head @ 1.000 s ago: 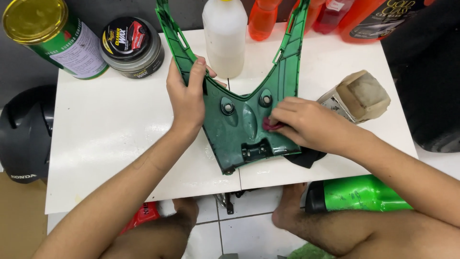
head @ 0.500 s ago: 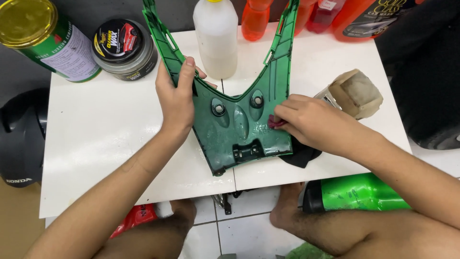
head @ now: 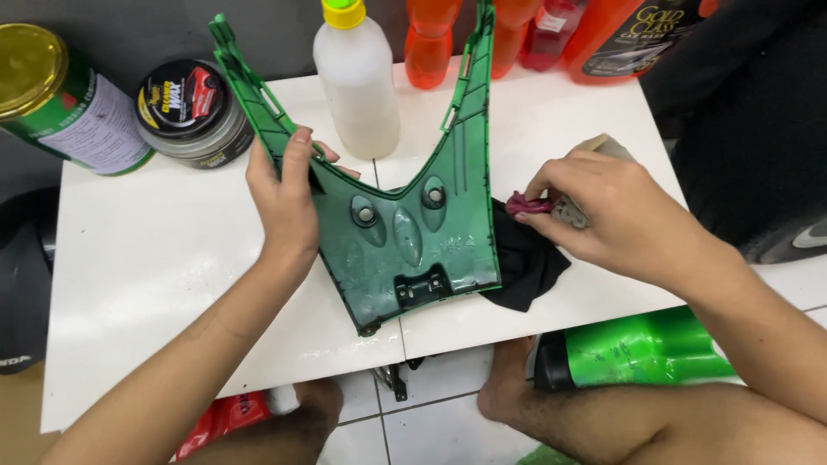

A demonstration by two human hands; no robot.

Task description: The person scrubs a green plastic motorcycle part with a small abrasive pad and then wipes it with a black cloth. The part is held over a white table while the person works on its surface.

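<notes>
Green plastic fairing panel lies mid-table, pinned steady at its nine-o'clock edge by the clamped left hand; at three o'clock, the right hand pinches a small pink rag over a black cloth.

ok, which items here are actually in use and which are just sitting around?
In use:
left hand gripping green plastic panel
right hand pinching small red pad
black cloth under the panel

Lying about:
white bottle
wax tin
green can
orange bottles
</notes>
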